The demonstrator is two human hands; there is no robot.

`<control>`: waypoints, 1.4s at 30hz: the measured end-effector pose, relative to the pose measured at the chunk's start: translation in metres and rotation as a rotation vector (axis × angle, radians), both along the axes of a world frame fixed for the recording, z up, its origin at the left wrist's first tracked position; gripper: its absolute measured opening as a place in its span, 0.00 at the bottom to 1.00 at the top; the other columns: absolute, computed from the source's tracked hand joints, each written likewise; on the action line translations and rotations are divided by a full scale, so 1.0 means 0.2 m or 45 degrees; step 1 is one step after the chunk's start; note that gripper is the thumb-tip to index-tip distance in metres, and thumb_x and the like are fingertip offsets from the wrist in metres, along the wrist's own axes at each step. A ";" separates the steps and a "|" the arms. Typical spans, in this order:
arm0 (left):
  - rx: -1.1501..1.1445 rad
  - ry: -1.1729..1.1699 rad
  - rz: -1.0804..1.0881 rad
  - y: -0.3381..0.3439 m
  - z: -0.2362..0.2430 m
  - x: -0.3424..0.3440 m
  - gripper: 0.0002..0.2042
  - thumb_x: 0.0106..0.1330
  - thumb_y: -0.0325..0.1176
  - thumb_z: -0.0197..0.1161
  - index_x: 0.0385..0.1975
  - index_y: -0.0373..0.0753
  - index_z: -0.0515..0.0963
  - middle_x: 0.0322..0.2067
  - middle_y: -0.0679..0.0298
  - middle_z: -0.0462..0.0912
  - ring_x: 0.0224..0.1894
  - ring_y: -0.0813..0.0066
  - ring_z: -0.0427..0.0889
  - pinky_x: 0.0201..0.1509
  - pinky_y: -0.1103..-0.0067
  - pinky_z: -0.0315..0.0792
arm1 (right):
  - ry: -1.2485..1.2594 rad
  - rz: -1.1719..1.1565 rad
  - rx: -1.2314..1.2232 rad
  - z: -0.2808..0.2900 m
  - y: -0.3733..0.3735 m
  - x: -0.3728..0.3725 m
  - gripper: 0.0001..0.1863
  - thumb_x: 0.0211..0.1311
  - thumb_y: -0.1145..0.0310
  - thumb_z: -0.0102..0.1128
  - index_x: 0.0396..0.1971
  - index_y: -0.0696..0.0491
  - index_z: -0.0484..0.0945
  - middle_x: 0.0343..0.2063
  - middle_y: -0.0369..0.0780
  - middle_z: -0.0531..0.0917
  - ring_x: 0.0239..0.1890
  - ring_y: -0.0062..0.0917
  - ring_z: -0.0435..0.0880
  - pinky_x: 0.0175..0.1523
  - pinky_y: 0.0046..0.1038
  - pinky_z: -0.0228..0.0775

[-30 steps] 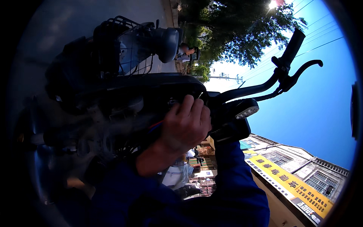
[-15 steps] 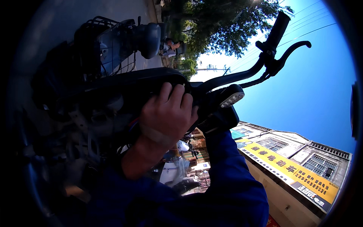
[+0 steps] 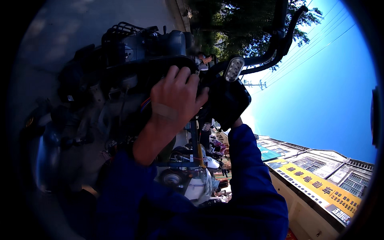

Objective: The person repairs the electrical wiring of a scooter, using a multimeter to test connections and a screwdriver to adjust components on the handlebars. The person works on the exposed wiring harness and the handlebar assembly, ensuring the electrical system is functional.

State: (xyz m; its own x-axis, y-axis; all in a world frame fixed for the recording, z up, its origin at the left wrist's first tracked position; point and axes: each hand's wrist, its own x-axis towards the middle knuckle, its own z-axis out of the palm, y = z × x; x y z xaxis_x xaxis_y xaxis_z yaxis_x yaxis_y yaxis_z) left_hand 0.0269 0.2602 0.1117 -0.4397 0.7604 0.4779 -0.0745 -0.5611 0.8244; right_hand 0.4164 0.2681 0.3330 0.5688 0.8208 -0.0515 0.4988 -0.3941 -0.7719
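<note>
My left hand (image 3: 176,96) is closed, its fingers bent over dark plastic at the front of an electric bike. Its fingertips and anything in them are hidden; a tan plaster (image 3: 165,112) crosses the wrist. Beside that wrist run thin red and blue wires (image 3: 145,105). A sliver of my right hand (image 3: 238,122) shows behind a black housing (image 3: 229,100), which conceals its fingers. Above the housing sits an oval clear-lensed lamp (image 3: 235,69). A black handlebar (image 3: 262,59) with a brake lever (image 3: 298,18) reaches toward the top.
The surroundings appear turned sideways. A parked scooter with a wire rack (image 3: 120,34) stands at upper left on grey pavement (image 3: 72,24). More bikes (image 3: 192,186) crowd below, between my sleeves. A building with a yellow sign (image 3: 312,176) is at right; trees (image 3: 240,28) rise above.
The lamp and handlebar have swung up and left in view, the lens now facing me more. My left hand sits slightly higher, still bent over the plastic. A bit of my right hand has come into sight.
</note>
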 end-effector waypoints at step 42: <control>0.129 -0.287 -0.004 -0.29 0.06 0.00 0.18 0.54 0.32 0.78 0.45 0.39 0.83 0.44 0.61 0.82 0.51 0.57 0.80 0.56 0.63 0.72 | -0.104 0.272 -0.095 0.12 -0.25 0.09 0.18 0.80 0.55 0.53 0.52 0.52 0.83 0.38 0.37 0.88 0.40 0.24 0.87 0.47 0.26 0.82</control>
